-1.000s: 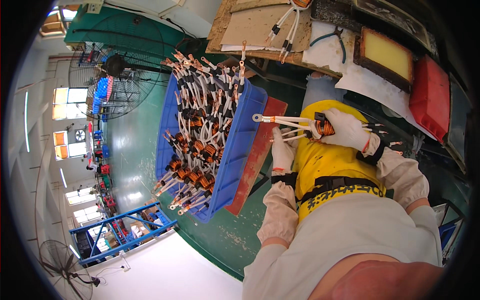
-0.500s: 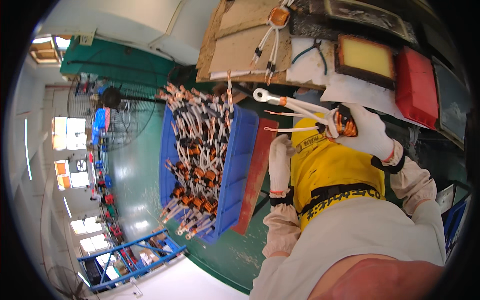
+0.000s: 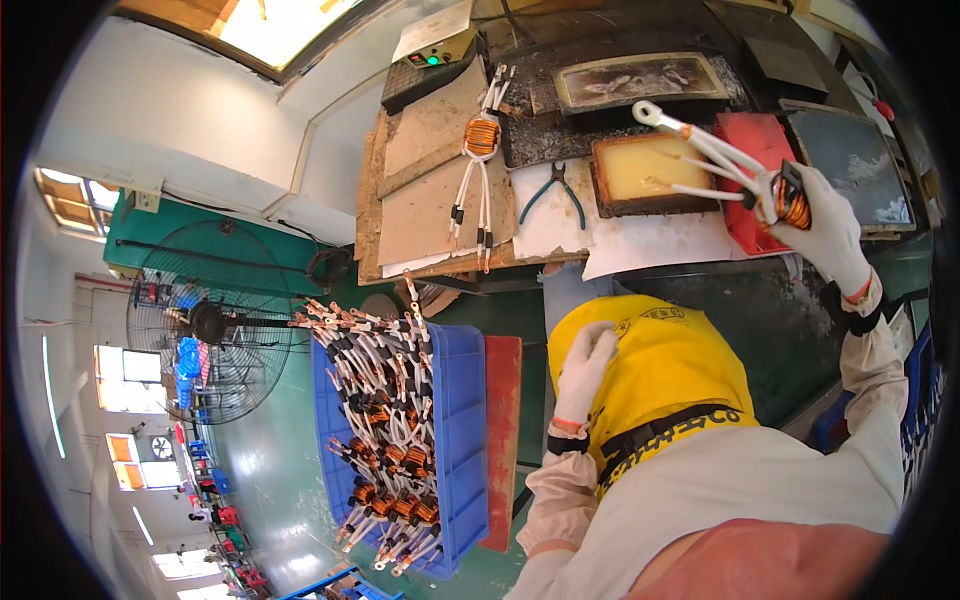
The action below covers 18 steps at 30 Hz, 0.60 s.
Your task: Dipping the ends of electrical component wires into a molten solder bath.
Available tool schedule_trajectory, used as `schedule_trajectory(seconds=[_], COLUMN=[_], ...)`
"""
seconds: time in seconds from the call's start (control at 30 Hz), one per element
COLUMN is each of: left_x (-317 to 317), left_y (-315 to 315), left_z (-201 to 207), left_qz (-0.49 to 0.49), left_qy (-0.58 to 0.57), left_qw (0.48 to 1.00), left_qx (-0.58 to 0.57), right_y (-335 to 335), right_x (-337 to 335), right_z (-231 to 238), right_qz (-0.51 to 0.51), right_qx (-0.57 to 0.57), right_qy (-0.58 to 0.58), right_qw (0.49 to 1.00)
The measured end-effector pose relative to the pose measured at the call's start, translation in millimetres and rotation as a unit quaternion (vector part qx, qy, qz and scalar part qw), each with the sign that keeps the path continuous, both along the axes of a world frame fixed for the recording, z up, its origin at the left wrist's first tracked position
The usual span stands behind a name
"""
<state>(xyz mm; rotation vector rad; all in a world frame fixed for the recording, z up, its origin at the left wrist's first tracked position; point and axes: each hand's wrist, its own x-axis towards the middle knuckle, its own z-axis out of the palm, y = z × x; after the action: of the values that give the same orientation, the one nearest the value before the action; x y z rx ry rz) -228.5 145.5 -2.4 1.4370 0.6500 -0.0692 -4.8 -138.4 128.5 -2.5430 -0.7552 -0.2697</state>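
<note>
My gloved right hand point(image 3: 832, 225) is closed round a copper-wound coil point(image 3: 791, 197) above the right of the bench. White leads run from the coil to the upper left, and one ends in a large ring terminal point(image 3: 648, 113); the lead tips pass over a framed tray of yellow material point(image 3: 645, 172) and a red bin point(image 3: 750, 135). My left hand point(image 3: 585, 370), also gloved, rests by the yellow apron point(image 3: 670, 350), loosely bent with fingers apart and nothing in it. Another coil point(image 3: 481, 138) with white leads lies on the bench, left of green-handled pliers point(image 3: 553, 197).
A blue crate point(image 3: 460, 440) packed with several leaded coils stands left of me, beside a red board point(image 3: 503, 440). Behind it is a large floor fan point(image 3: 208, 322). A rectangular metal-framed pot point(image 3: 640, 82) and a control box with a green light point(image 3: 432, 58) sit at the back.
My right hand has carried the coil right, away from my body and over the bench. My left hand has moved slightly down, staying by the apron. The view has shifted, showing more bench.
</note>
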Motion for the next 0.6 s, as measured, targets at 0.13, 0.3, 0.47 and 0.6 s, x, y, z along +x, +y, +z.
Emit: schedule_trajectory(seconds=[0.13, 0.3, 0.47, 0.6], left_x=[34.2, 100.4, 204.8, 263.9], left_y=[-19.1, -54.3, -95.3, -122.3], left_z=[16.2, 39.8, 48.6, 44.8], left_qz=[-0.115, -0.164, -0.108, -0.127], left_qy=[-0.058, -0.209, -0.389, -0.253], left_qw=[0.988, 0.895, 0.698, 0.550], left_qx=[0.084, 0.358, 0.592, 0.785], right_y=[-14.9, -20.0, -19.1, -17.1], right_x=[33.1, 57.7, 66.1, 68.6], right_z=[-17.0, -35.4, -35.3, -28.3], right_qz=[-0.030, -0.030, 0.007, 0.025], right_qx=[-0.030, -0.043, -0.033, -0.056], right_qy=[-0.016, -0.009, -0.019, 0.001], right_qw=[0.999, 0.999, 0.999, 0.998])
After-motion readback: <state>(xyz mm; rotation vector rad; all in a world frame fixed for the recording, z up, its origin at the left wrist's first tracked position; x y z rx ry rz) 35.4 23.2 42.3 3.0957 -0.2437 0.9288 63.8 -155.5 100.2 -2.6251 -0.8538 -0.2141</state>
